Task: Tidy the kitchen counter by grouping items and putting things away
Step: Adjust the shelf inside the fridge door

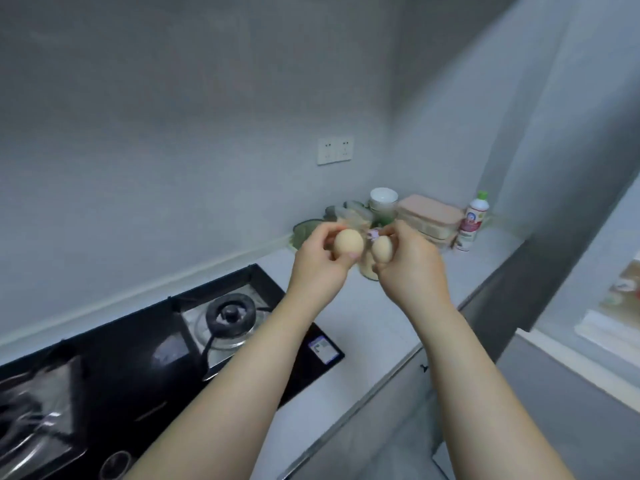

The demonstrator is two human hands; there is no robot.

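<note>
Centre frame, above the pale counter (363,327): two tan eggs, one per hand, held clear of the surface and very nearly touching each other.

- Left-hand egg (348,244): gripped by my left hand (317,261), fingers curled over the top, thumb under it.
- Right-hand egg (382,248): gripped by my right hand (412,268), fingers curled round it, most of the shell facing frame-left.

Handling (judgement): light, rigid and smooth, with a thin shell that cracks under point load or a knock. Hold round the broad middle with the finger pads and light, even pressure. The main risk is the two shells clicking together at this spacing.

Pose: both forearms rise from the bottom edge and converge toward centre. Backs of the hands face the camera, wrists turned slightly inward.

Surroundings:
- Pink lidded box (429,211), just up-right of the hands, closed. Possibly the egg holder; I cannot confirm.
- White bowl (383,197) above the hands, by the wall.
- Green-capped bottle (472,220), right of the box.
- Clear jar (367,270) beneath the hands, blurred.
- Black hob (173,341), lower left.
</note>
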